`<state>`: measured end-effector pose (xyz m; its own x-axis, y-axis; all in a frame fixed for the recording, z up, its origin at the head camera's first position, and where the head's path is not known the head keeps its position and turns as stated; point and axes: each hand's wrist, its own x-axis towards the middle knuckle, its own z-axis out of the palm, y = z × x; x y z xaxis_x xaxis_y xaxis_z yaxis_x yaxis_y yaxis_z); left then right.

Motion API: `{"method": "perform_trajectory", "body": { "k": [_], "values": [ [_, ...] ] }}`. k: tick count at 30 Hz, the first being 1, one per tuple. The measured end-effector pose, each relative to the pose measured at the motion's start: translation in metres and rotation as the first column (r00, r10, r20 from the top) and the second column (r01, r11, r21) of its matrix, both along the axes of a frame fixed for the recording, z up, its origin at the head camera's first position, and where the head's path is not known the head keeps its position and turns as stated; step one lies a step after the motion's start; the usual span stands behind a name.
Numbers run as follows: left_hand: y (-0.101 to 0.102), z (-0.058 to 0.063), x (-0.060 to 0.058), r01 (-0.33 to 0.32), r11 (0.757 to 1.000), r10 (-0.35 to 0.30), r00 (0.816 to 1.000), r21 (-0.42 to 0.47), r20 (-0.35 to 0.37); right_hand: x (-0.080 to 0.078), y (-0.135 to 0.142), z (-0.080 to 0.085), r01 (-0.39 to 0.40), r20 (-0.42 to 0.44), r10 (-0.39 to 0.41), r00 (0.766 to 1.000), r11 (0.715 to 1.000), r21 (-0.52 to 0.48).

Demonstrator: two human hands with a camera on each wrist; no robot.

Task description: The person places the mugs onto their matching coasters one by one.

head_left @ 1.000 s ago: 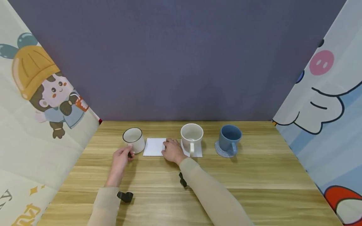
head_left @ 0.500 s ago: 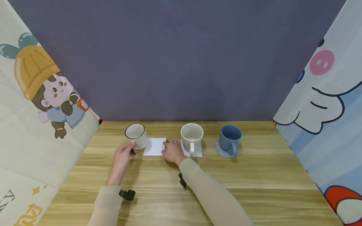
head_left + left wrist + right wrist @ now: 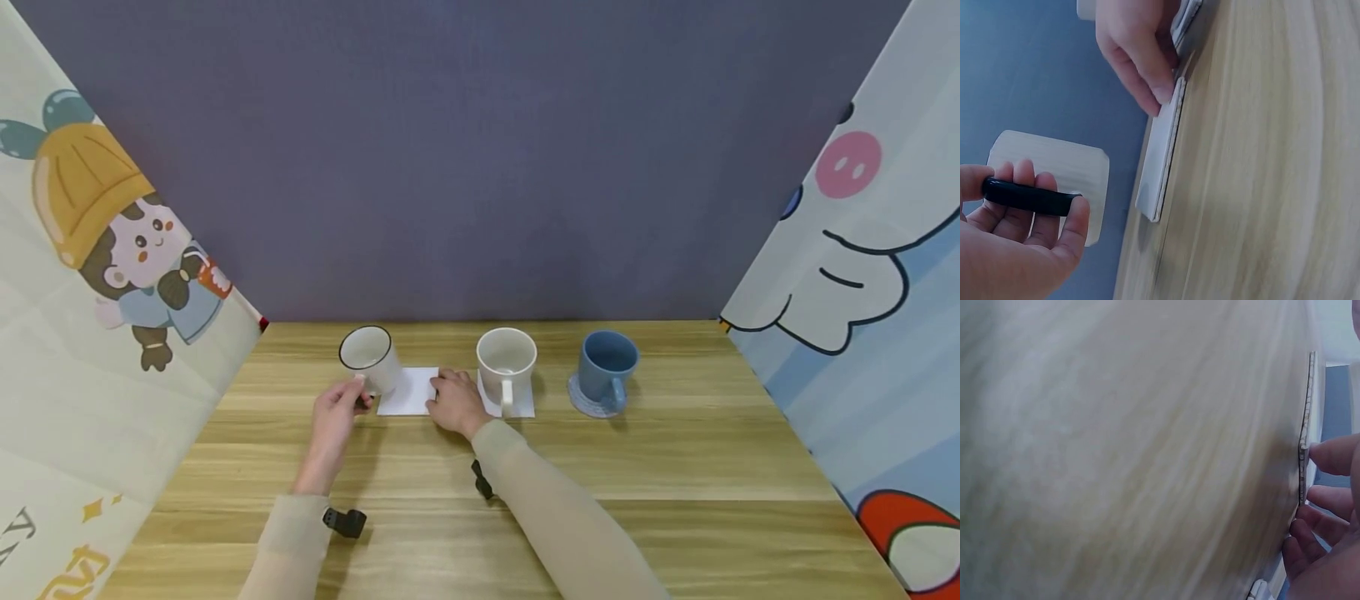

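My left hand [image 3: 337,417] pinches the black handle [image 3: 1029,197] of a white mug [image 3: 371,360] with a dark rim. In the left wrist view the mug is held clear of the table. It overlaps the left part of a flat white square coaster [image 3: 408,393] in the head view. Fingertips of my right hand [image 3: 456,404] press on the right end of that coaster, which lies on the table. Right of this hand, a cream mug [image 3: 506,360] stands on another white coaster [image 3: 525,402], its handle toward me.
A blue mug [image 3: 607,367] stands on a round pale-blue coaster [image 3: 587,404] farther right. The wooden table [image 3: 712,467] ends at a dark grey-blue panel [image 3: 480,167] behind. Cartoon-printed cloths [image 3: 90,375] flank both sides.
My left hand has lifted the dark-rimmed mug and carried it to the right, partly over the coaster. The right hand has stayed in place.
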<state>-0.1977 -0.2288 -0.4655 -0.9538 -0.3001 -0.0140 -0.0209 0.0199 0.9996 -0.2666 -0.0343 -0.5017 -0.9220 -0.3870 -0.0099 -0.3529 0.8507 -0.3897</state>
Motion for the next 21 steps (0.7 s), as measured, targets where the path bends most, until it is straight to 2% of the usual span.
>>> {"method": "perform_trajectory", "body": {
  "k": [11,21],
  "values": [
    [0.013,-0.006,-0.001,0.014,1.0,-0.014,1.0,-0.001,-0.016,0.001,0.0,0.002,0.005,0.008,-0.005,1.0,1.0,-0.017],
    [0.021,-0.012,-0.004,0.027,1.0,-0.027,1.0,-0.002,0.015,-0.001,0.001,0.002,-0.001,-0.006,0.0,1.0,0.999,-0.041]
  ]
}}
